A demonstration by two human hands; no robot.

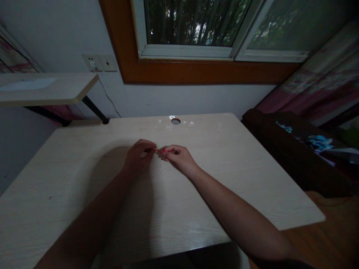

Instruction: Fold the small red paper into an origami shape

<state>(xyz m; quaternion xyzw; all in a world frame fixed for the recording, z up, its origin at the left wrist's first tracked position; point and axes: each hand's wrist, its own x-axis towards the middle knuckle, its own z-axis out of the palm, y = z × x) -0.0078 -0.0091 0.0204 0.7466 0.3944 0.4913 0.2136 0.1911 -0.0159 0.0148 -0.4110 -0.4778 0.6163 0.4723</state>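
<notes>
Over the middle of the pale wood-grain desk [224, 149], my two hands are close together with their fingertips nearly meeting. My right hand [176, 155] is closed, thumb and fingers pinching a small, thin red piece [160, 151]. One narrow end of that piece points toward my left fingertips; its kind is too small to make out. My left hand [140, 153] is closed too, with thumb and index finger pinched together at that end. Whatever lies between the left fingertips is mostly hidden.
A raised shelf [84, 84] on black legs stands at the back left, a paper sheet [28, 84] on it. Behind it a cable [108, 95] hangs from a wall socket [99, 62]. Near the desk's back edge is a round hole [175, 121]. Dark brown furniture [269, 130] borders the right.
</notes>
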